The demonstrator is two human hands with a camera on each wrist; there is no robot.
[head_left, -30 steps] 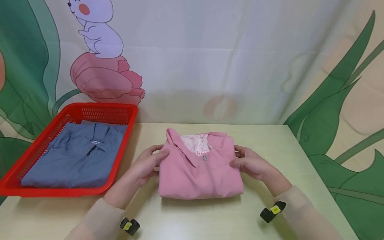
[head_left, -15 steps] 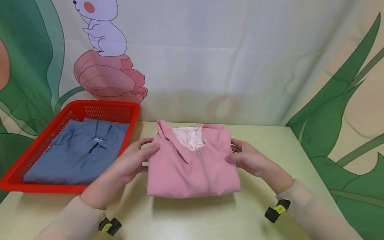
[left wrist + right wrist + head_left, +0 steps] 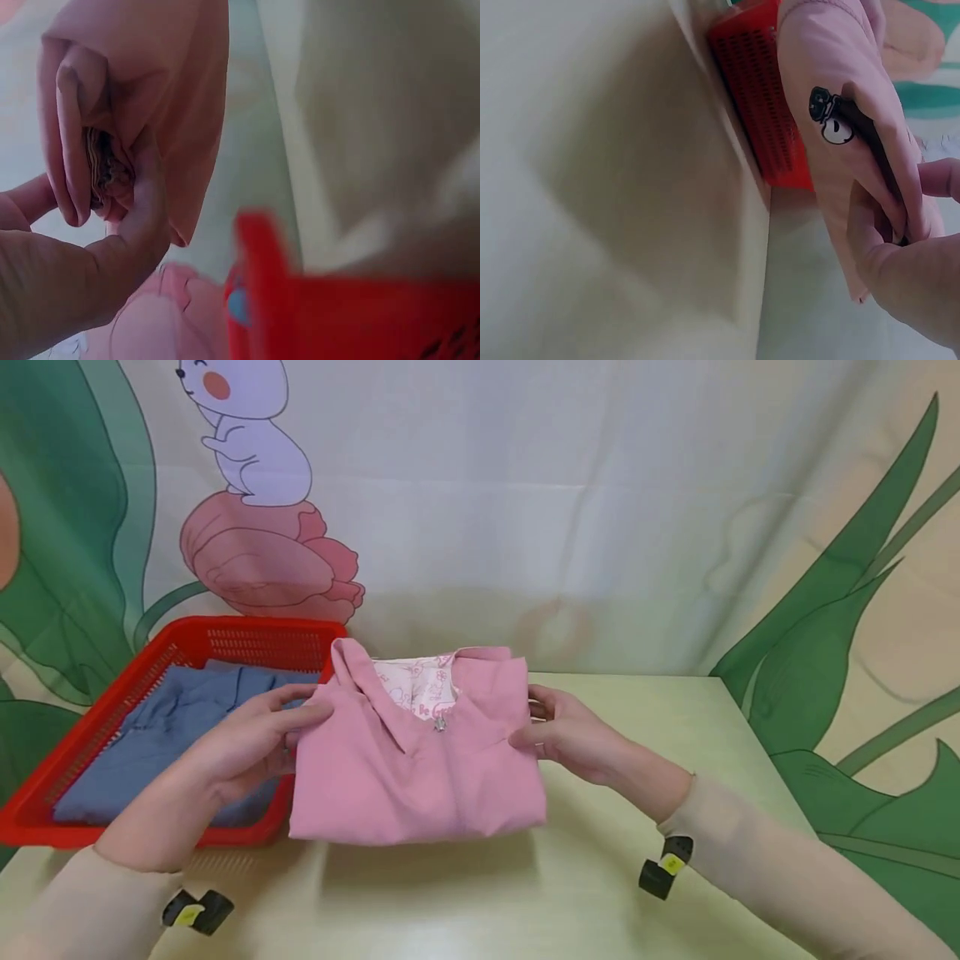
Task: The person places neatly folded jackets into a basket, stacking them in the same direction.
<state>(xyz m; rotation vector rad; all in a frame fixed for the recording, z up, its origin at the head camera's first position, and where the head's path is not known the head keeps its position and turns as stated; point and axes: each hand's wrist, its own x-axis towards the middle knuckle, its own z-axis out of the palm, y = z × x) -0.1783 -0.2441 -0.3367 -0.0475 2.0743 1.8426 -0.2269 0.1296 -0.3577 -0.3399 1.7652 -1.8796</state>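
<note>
A folded pink zip-up jacket (image 3: 405, 777) with a white printed lining hangs above the table, its shadow falling below it. My left hand (image 3: 255, 739) grips its left side, thumb on top and fingers beneath. On the opposite side my right hand (image 3: 573, 735) pinches the fold in the same way. The left wrist view shows the rolled side layers of the jacket (image 3: 150, 67) between thumb and fingers. In the right wrist view, a small cartoon print shows on the jacket's underside (image 3: 817, 45). The jacket's left edge overlaps the red basket (image 3: 273, 827) in the head view.
Inside the basket lies a folded blue garment (image 3: 172, 727), partly hidden by my left arm. The pale table (image 3: 637, 877) reaches back to a hanging cloth (image 3: 637, 527) printed with plants and an animal. Black wrist cameras (image 3: 198, 912) sit on both sleeves.
Both hands have lifted the pink jacket off the table and carried it left, up to the basket's right rim. The basket and the blue garment have stayed in place.
</note>
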